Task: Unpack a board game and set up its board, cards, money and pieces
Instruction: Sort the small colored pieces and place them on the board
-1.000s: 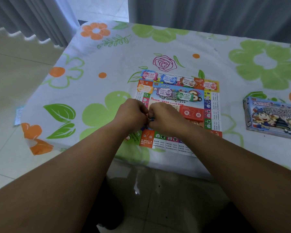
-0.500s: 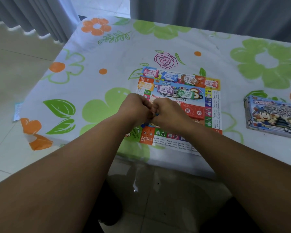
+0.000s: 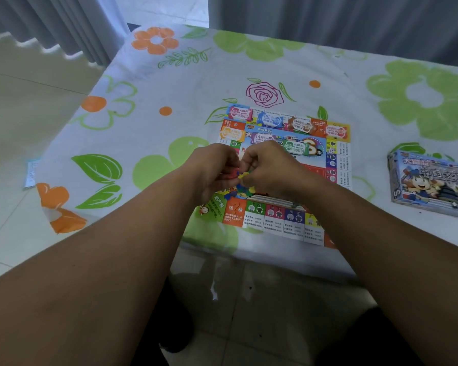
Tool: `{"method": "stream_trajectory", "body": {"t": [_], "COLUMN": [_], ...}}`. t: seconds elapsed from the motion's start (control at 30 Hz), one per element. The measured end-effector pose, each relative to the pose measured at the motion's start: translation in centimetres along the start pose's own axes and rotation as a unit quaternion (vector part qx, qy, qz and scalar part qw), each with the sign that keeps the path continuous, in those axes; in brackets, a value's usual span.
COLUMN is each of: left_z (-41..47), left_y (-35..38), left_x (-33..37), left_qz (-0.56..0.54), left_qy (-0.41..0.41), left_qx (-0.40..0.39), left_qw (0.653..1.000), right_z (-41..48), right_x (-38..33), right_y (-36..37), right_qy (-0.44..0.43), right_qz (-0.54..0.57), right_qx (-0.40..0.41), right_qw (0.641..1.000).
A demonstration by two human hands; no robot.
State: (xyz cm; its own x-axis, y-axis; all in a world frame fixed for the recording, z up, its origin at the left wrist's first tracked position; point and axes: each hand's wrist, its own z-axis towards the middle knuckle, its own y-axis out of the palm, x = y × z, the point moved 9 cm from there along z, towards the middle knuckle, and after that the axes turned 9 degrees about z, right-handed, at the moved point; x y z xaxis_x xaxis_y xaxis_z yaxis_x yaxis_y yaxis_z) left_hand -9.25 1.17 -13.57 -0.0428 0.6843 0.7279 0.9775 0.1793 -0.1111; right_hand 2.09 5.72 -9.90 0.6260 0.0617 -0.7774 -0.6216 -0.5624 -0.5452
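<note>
The colourful game board lies flat on the table near its front edge. Several stacks of paper money sit in a row along the board's far side and centre. My left hand and my right hand meet above the board's left part, fingers curled, pinching between them a small cluster of plastic pieces in red, blue and yellow. More coloured bits show just under my right hand. The hands hide the board's middle.
The game box lies on the table at the right, printed side up. A floral cloth covers the table, whose front edge runs just below the board. Grey curtains hang behind. A paper slip lies on the floor at the left.
My hands have parted a little, and the red, blue and yellow pieces now show between the fingers. Earlier only a blue speck was visible there.
</note>
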Motion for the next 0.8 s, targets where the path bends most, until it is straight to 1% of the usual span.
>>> {"method": "stream_trajectory", "body": {"t": [0.23, 0.43, 0.57, 0.67, 0.73, 0.8], "left_z": [-0.2, -1.1, -0.9, -1.0, -1.1, -1.1], "left_y": [1.1, 2.4, 2.2, 2.0, 2.0, 1.9], "left_x": [-0.3, -0.5, -0.8, -0.9, -0.9, -0.7], "left_qz": [-0.042, -0.153, -0.168, -0.178, -0.179, -0.182], "left_qy": [-0.027, -0.072, -0.081, -0.088, -0.091, -0.089], "left_qx": [-0.049, -0.101, -0.088, -0.082, -0.084, -0.086], "left_qw": [0.998, 0.981, 0.978, 0.977, 0.976, 0.975], "right_z": [0.2, -0.1, -0.4, -0.6, -0.7, -0.6], "right_x": [-1.9, -3.6, -5.3, -6.2, -6.4, -6.3], "right_y": [-0.5, -0.2, -0.2, 0.1, 0.2, -0.2], "right_qy": [-0.021, -0.059, -0.102, -0.114, -0.118, -0.116], "right_qz": [0.021, -0.022, -0.056, -0.066, -0.062, -0.031], "right_qx": [0.013, 0.016, 0.010, -0.013, -0.018, -0.004], "right_qw": [0.999, 0.998, 0.993, 0.991, 0.991, 0.993]}}
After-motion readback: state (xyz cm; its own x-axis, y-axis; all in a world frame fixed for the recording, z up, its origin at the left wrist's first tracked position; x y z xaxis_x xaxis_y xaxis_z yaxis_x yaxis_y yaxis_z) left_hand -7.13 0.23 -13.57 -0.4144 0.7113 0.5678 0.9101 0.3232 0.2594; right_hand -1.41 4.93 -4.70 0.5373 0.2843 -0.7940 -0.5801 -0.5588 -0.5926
